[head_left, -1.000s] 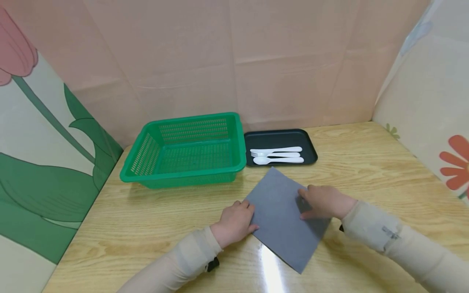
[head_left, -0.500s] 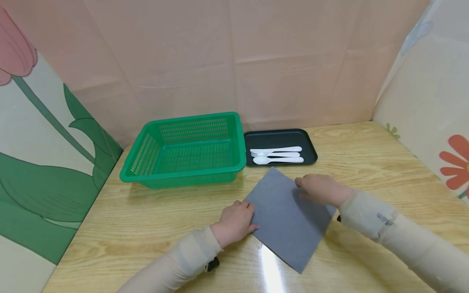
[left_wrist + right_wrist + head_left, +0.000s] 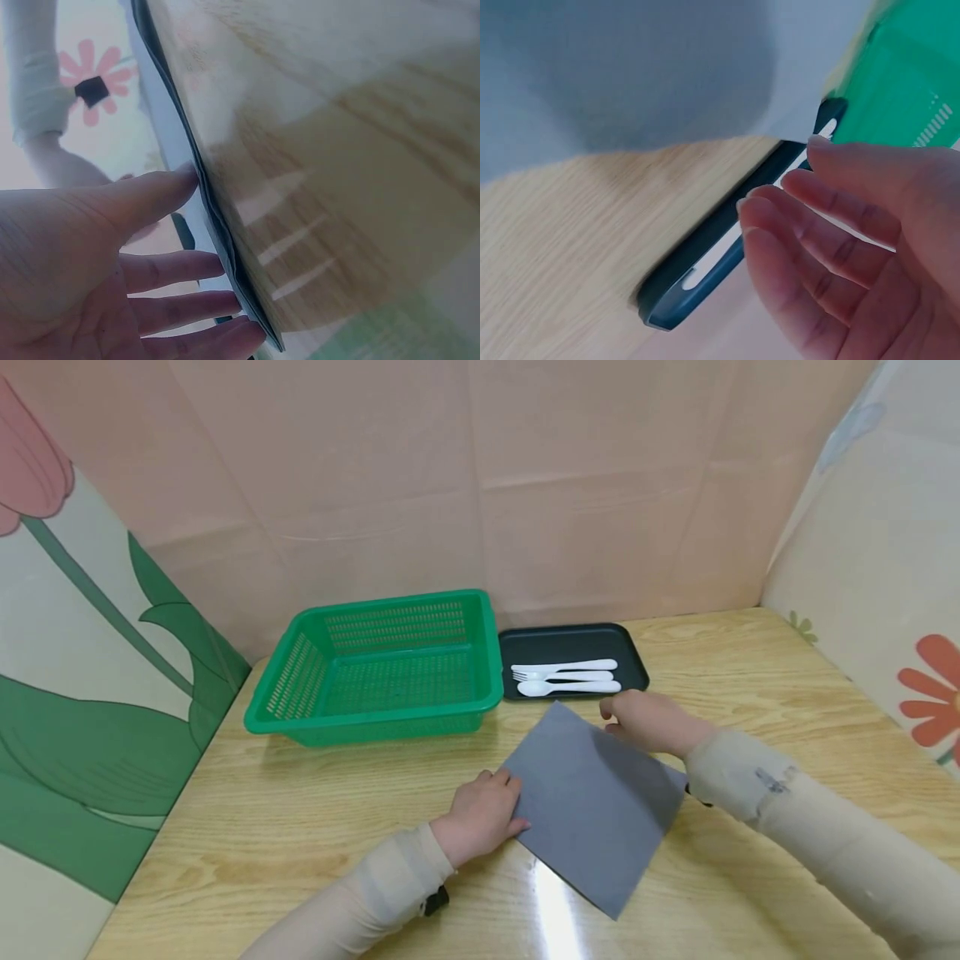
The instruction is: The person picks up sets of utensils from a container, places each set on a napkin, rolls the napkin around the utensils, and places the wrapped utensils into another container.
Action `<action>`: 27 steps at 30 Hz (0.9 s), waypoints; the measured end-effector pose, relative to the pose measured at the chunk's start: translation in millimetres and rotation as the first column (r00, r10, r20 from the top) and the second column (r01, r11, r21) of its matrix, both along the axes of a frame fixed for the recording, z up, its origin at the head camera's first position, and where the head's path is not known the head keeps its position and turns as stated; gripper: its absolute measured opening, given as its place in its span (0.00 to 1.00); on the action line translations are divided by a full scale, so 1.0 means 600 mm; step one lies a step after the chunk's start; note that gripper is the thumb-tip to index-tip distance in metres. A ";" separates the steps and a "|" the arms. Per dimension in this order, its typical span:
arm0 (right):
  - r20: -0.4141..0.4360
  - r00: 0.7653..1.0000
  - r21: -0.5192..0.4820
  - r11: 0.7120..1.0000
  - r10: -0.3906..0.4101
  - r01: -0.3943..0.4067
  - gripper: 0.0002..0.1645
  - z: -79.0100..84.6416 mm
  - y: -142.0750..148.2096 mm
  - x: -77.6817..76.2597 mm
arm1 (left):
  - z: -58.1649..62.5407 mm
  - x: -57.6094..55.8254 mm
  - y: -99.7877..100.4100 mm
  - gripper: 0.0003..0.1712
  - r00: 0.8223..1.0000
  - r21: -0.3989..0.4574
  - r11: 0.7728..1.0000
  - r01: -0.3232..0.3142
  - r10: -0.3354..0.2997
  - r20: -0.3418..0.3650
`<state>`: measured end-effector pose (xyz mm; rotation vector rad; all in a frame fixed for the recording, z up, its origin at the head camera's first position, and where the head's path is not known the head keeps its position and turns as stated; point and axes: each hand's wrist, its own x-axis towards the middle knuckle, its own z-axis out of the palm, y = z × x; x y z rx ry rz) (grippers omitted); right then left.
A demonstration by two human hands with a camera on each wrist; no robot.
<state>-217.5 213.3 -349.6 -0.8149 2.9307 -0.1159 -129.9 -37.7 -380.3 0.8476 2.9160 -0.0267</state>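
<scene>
A square grey sheet, cloth-like, lies turned cornerwise on the table. Along its left edge rests my left hand; in the left wrist view its straight fingers and thumb touch the thin, layered edge. My right hand hovers by the sheet's far right edge, close to the black tray. The right wrist view has its fingers bent loosely, with nothing between them. On the tray lie a white knife, a white fork and a white spoon.
Left of the tray stands a green plastic basket with perforated walls, right against the tray's side. The wooden table meets a draped pink backdrop at the back, with flower-patterned panels on both sides.
My right hand has moved away from me across the sheet, from its right part to its far edge near the tray. My left hand has stayed in place.
</scene>
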 end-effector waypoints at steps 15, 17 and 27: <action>-0.068 0.997 -0.015 0.999 -0.036 0.035 0.03 -0.007 0.005 -0.043 | -0.006 -0.003 0.000 0.23 1.000 -0.010 1.000 -0.009 0.009 0.006; -0.078 0.996 -0.034 0.999 -0.036 0.033 0.02 -0.008 0.005 -0.050 | -0.006 -0.003 0.000 0.24 1.000 -0.009 1.000 -0.009 0.009 0.005; -0.105 0.993 -0.034 0.999 -0.045 0.042 0.05 -0.011 -0.005 -0.072 | -0.003 -0.001 0.000 0.23 1.000 -0.001 1.000 -0.010 0.010 0.004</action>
